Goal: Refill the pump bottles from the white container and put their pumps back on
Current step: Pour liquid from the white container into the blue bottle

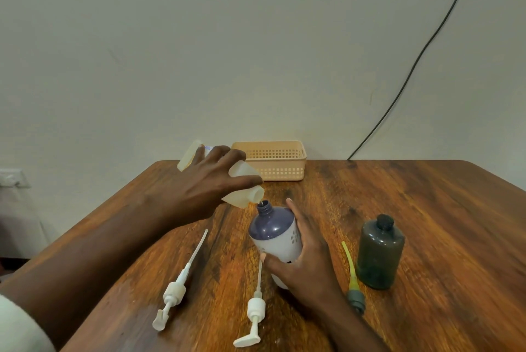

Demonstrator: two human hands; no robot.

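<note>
My left hand (212, 183) grips the white container (244, 189), tipped so its open spout sits just above the neck of the purple-and-white bottle (274, 230). A thin trickle shows at the spout. My right hand (303, 260) holds that bottle upright by its side. It has no pump on. A dark grey bottle (380, 254) stands to the right, its neck open. Two white pumps (173, 292) (254, 311) lie on the table in front. A grey pump with a yellow tube (354, 280) lies beside the grey bottle.
A peach plastic basket (274, 159) stands at the table's far edge against the wall. A black cable (412, 66) runs down the wall to the table (427, 209) at the back right. The table's left edge slants close to my left forearm.
</note>
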